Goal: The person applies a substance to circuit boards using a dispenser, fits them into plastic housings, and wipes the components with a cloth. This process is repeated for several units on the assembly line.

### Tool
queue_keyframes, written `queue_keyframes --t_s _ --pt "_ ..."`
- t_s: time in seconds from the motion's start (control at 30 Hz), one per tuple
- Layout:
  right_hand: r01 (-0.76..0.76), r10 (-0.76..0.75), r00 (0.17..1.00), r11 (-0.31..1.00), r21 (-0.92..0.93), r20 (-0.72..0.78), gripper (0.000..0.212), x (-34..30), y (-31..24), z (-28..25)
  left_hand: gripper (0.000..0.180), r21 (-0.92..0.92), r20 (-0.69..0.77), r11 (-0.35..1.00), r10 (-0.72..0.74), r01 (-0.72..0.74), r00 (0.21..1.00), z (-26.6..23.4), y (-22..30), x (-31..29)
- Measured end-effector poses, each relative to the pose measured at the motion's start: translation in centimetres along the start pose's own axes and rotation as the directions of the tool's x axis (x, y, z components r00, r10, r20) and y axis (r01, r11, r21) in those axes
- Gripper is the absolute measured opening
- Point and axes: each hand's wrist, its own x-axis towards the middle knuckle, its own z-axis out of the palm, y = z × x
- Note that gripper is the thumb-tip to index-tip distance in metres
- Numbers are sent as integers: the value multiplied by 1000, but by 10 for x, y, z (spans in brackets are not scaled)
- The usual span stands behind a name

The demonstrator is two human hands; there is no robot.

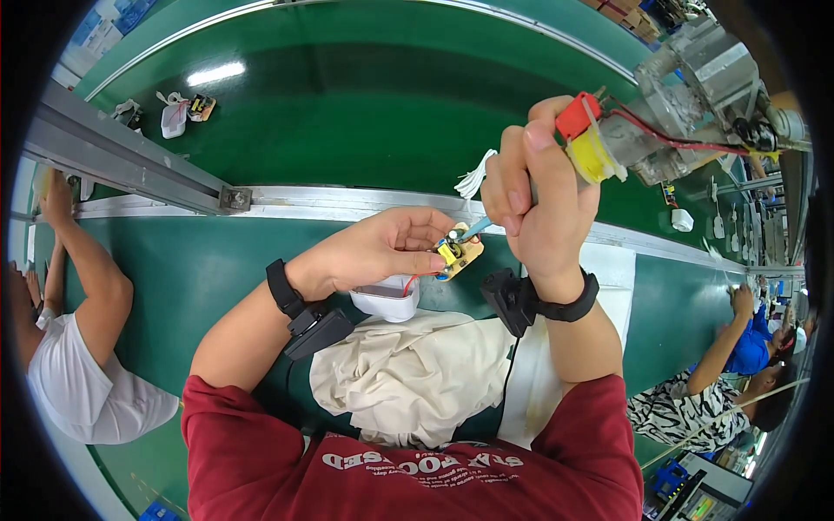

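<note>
My left hand (369, 250) pinches a small circuit board (470, 252) at its left edge. The board carries a yellow transformer and other parts. Red wires run from it to a white plastic housing (395, 306) on the bench just below my fingers. My right hand (547, 187) is wrapped round a dispensing gun (618, 143) with a red switch and yellow tape. Its pale blue nozzle (476, 228) reaches the components on the board; whether it touches cannot be made out. Behind the nozzle lies a bundled white cable (476, 176).
A crumpled cream cloth (413, 369) lies in front of me. Beyond a metal rail (339, 198) runs a green belt (365, 113), with another housing (174, 120) and board at far left. A grey post (139, 148) slants at left. Other people sit on both sides.
</note>
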Motion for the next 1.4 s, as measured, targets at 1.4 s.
queue_keyframes --t_s 1.4 --pt "-58 62 990 998 -32 126 25 -6 -8 2 53 529 -217 775 517 -345 828 -71 67 91"
